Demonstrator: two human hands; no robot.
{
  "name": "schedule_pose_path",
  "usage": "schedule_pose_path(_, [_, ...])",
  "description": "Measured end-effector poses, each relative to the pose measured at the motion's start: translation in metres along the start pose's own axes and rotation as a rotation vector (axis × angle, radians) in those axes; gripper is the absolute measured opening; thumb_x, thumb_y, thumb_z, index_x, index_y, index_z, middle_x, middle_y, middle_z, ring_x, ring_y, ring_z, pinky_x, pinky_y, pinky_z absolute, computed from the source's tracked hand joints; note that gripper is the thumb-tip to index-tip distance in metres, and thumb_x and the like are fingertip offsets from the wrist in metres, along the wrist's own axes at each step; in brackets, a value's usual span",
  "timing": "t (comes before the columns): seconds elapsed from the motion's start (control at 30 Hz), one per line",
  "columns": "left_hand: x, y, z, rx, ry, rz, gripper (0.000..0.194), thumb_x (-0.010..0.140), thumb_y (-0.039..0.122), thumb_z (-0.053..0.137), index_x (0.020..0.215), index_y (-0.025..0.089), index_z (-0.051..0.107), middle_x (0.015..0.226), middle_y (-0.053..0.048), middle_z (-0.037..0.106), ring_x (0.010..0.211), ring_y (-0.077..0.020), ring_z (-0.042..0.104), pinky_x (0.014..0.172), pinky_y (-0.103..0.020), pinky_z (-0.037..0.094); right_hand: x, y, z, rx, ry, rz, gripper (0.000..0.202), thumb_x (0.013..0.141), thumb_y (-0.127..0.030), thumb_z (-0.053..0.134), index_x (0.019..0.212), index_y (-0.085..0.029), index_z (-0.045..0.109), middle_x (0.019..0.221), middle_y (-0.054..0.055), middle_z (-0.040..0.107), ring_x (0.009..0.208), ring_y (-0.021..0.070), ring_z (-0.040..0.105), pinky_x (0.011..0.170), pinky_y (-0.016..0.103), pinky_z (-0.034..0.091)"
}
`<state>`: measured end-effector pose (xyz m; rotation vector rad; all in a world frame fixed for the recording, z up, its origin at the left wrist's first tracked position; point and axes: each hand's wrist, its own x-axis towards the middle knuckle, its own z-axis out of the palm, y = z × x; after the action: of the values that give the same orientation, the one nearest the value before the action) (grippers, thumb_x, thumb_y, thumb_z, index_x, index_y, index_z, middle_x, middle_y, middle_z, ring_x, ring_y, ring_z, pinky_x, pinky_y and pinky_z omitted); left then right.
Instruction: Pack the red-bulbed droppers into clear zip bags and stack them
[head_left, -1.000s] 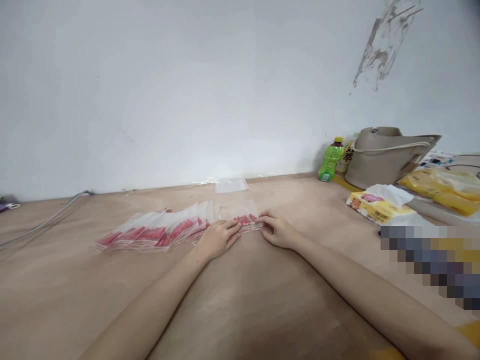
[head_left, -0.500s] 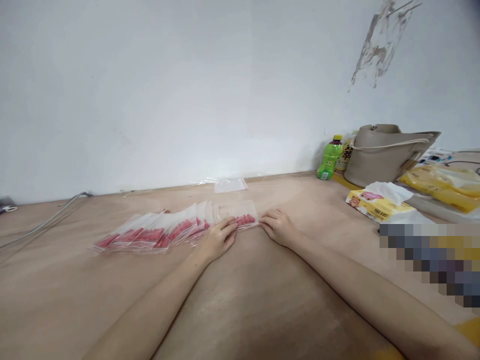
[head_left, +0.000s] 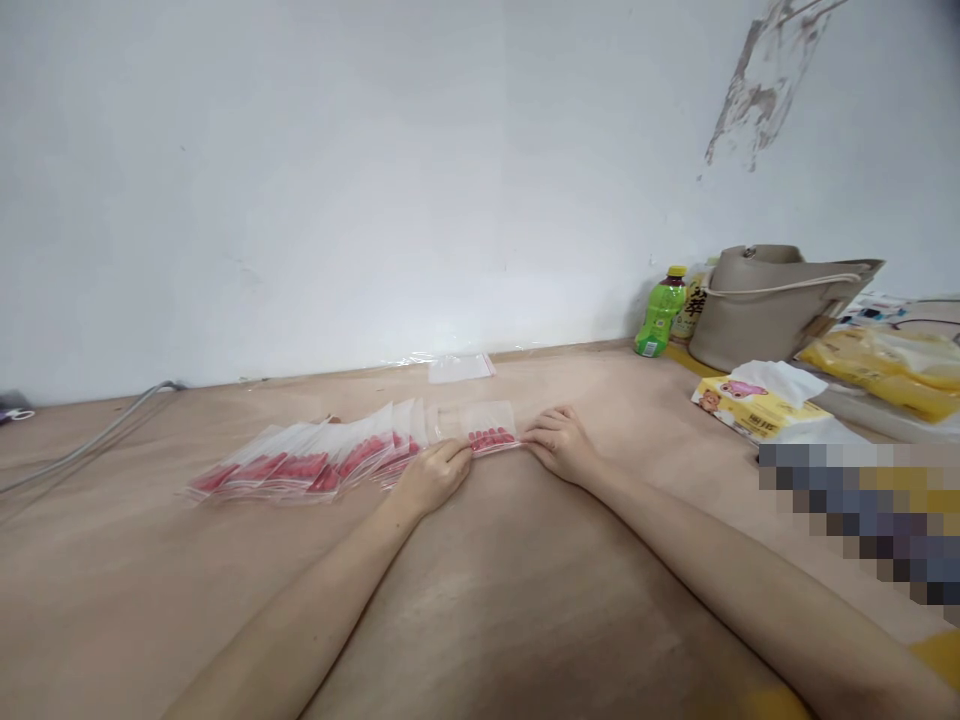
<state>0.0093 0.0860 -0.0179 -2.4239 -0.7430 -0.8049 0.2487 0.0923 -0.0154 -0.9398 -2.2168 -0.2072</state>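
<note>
A small clear zip bag (head_left: 491, 418) with several red pieces in it lies on the table between my hands. My left hand (head_left: 439, 474) pinches its near left corner, the fingers pressed together. At the near right corner, my right hand (head_left: 559, 443) has its thumb and forefinger closed on the bag's edge. To the left, a fanned row of similar zip bags (head_left: 300, 462) with red contents lies overlapping. Right behind my left hand is a clear, box-like item (head_left: 448, 422), partly hidden.
A flat bag (head_left: 459, 369) without red pieces lies near the wall. On the right stand a tissue box (head_left: 739, 408), a green bottle (head_left: 660, 315), a grey-beige handbag (head_left: 757, 315) and a yellow plastic bag (head_left: 892, 370). A grey cable (head_left: 112, 430) runs along the left.
My right thumb and forefinger have closed on the bag's near right corner. The left fingers have drawn together at its left corner, and the bag has shifted slightly right.
</note>
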Motion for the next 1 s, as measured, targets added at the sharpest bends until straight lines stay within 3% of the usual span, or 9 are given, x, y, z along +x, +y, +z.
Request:
schedule_pose_path(0.3, [0.001,-0.007,-0.005,0.065,-0.016,0.070,0.020,0.086,0.010,0.038,0.091,0.012,0.057,0.093,-0.010,0.063,0.086,-0.0186,0.060,0.082,-0.034,0.049,-0.001,0.003,0.003,-0.129,0.007,-0.152,0.025,0.083,-0.018,0.039,0.077,-0.022,0.063,0.078,0.002,0.064,0.077,0.0139,0.049,0.081,0.034,0.028])
schedule_pose_path(0.6, [0.005,-0.004,-0.009,0.093,-0.070,0.080,0.026,0.088,0.007,0.031,0.086,0.012,0.056,0.079,-0.009,0.061,0.077,-0.0182,0.059,0.076,-0.034,0.049,0.000,0.000,0.000,-0.141,-0.002,-0.114,0.022,0.083,-0.022,0.041,0.080,-0.023,0.063,0.081,0.003,0.063,0.081,0.0150,0.048,0.081,0.035,0.025])
schedule_pose_path(0.77, [0.006,-0.001,-0.010,0.090,-0.096,0.076,0.023,0.088,0.010,0.034,0.085,0.012,0.057,0.076,-0.008,0.060,0.074,-0.0185,0.058,0.071,-0.034,0.049,0.010,-0.021,0.018,-0.138,0.035,-0.157,0.020,0.083,-0.024,0.042,0.086,-0.025,0.062,0.083,0.002,0.064,0.082,0.0150,0.048,0.079,0.034,0.025])
schedule_pose_path(1.0, [0.004,-0.003,-0.006,0.069,-0.107,0.068,0.024,0.088,0.010,0.031,0.088,0.013,0.055,0.079,-0.008,0.059,0.077,-0.0183,0.058,0.072,-0.033,0.048,0.026,-0.041,0.039,-0.189,0.040,-0.220,0.023,0.084,-0.019,0.039,0.076,-0.022,0.060,0.077,0.003,0.061,0.076,0.0145,0.047,0.072,0.033,0.025])
